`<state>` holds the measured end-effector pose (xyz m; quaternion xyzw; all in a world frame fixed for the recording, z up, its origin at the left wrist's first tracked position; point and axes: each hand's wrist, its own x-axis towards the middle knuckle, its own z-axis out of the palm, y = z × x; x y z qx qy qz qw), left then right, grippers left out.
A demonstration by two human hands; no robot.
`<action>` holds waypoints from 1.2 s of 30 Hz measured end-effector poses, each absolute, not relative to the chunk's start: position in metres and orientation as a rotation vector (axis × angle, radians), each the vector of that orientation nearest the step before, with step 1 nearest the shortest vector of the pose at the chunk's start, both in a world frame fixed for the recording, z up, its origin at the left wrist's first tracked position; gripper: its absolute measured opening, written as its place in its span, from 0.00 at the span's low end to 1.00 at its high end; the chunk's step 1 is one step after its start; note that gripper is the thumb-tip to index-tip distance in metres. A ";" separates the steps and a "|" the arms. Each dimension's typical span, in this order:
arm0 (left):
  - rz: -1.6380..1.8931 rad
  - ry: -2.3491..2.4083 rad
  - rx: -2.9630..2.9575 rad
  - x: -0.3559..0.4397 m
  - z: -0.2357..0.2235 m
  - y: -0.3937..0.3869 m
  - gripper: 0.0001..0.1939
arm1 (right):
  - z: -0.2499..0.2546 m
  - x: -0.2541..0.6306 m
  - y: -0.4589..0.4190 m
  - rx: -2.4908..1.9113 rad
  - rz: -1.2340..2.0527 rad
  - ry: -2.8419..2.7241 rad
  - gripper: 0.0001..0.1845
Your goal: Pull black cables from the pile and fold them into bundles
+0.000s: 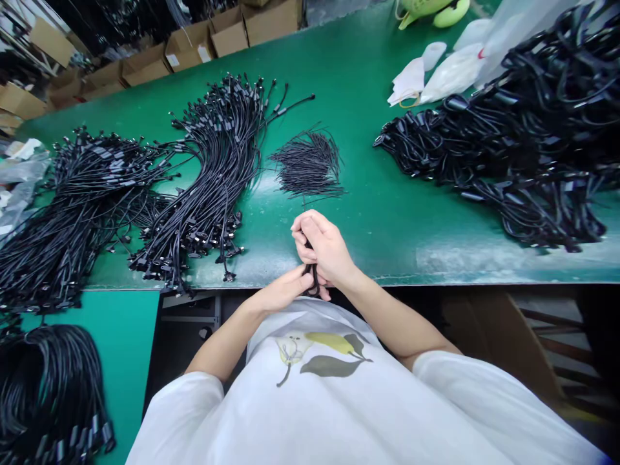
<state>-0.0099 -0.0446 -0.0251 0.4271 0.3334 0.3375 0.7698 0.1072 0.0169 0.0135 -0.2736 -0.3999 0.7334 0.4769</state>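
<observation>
Close to my body, at the table's front edge, a folded black cable [311, 281] is held between my two hands. My left hand [290, 284] grips its lower loops, with thumb and fingers closed round them. Just above, my right hand [320, 242] is closed on the upper part of the bundle, and its fingers hide most of that end. Beyond my hands lies a loose pile of thin black ties [310, 161]. To the left of that pile spreads a heap of straight black cables [217, 155] with small connectors at their ends.
More black cables [87, 200] cover the left of the green table [358, 219]. Coiled cables [53, 387] lie on a lower green surface. At the right is a big heap of bundled cables [523, 129], with a white bag [453, 74] behind. Cardboard boxes [188, 48] line the back.
</observation>
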 end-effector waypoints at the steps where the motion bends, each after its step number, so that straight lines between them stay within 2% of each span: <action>1: 0.742 0.682 0.792 -0.008 -0.023 -0.046 0.24 | 0.014 0.109 0.019 -0.658 1.809 -0.968 0.17; 7: 0.750 0.645 0.474 0.002 -0.015 -0.046 0.20 | 0.006 0.113 0.026 -0.659 1.911 -0.958 0.18; 9: 0.734 0.669 0.471 0.004 -0.015 -0.044 0.21 | 0.004 0.118 0.029 -0.718 1.842 -1.053 0.18; 11: 0.762 0.737 0.504 0.004 -0.017 -0.041 0.22 | 0.004 0.129 0.035 -0.797 1.532 -1.310 0.18; 14: 0.818 0.899 0.630 0.000 -0.020 -0.036 0.24 | 0.006 0.153 0.041 -0.757 0.736 -1.907 0.12; 16: 0.783 0.957 0.732 -0.006 -0.022 -0.033 0.25 | 0.006 0.167 0.039 -0.580 0.295 -2.310 0.14; 20: 0.581 0.961 0.938 -0.018 -0.026 -0.031 0.25 | 0.001 0.181 0.031 -0.320 -0.137 -2.776 0.15; 23: 0.443 0.962 1.074 -0.024 -0.029 -0.033 0.23 | -0.005 0.183 0.028 -0.268 -0.188 -2.880 0.13; 26: 0.375 1.043 1.250 -0.025 -0.026 -0.035 0.21 | -0.013 0.184 0.029 -0.335 -0.069 -2.927 0.10; 31: 0.378 1.216 1.463 -0.019 -0.013 -0.033 0.16 | -0.026 0.181 0.032 -0.318 -0.025 -2.915 0.10; 34: 0.411 1.196 1.449 -0.018 -0.011 -0.032 0.16 | -0.025 0.177 0.033 -0.254 -0.068 -2.879 0.10; 36: 0.432 1.205 1.411 -0.019 -0.015 -0.032 0.16 | -0.017 0.175 0.039 -0.249 0.031 -2.908 0.12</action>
